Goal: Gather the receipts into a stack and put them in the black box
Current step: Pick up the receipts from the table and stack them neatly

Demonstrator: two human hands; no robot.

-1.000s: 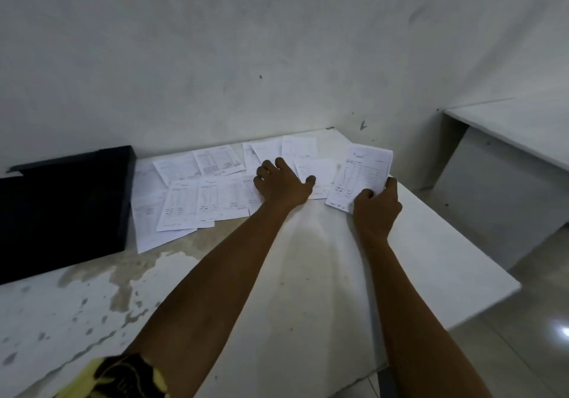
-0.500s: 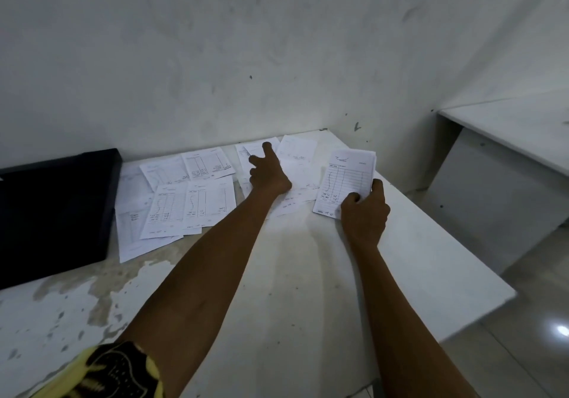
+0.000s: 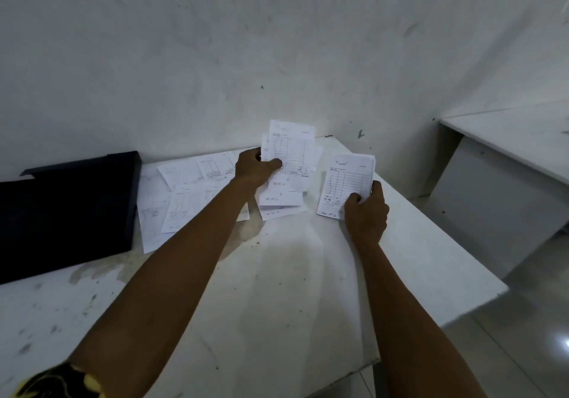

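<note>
My right hand (image 3: 365, 212) is pinched on a small stack of receipts (image 3: 346, 183), thumb on the printed face and fingers curled behind, holding it just above the white table (image 3: 308, 289) toward its right side. My left hand (image 3: 254, 169) has its thumb and fingers clamped on a looser bunch of receipts (image 3: 289, 151), lifted and tilted up toward the far wall; I cannot tell how many sheets are in that bunch.

By my judgement the job is partly done. 2 handfuls are picked up, but they are not yet joined into 1 stack. Below my left hand a few loose sheets (image 3: 280, 203) lie overlapping on the table, and further left a spread of receipts (image 3: 184, 194) lies flat, reaching just beside the black box (image 3: 67, 209). The box sits at the far left of the table against the wall, and I see no paper in it from here, though its inside is too dark to be sure.

Left to do: collect the flat sheets, square everything together, and carry the lot left into the box.
</note>
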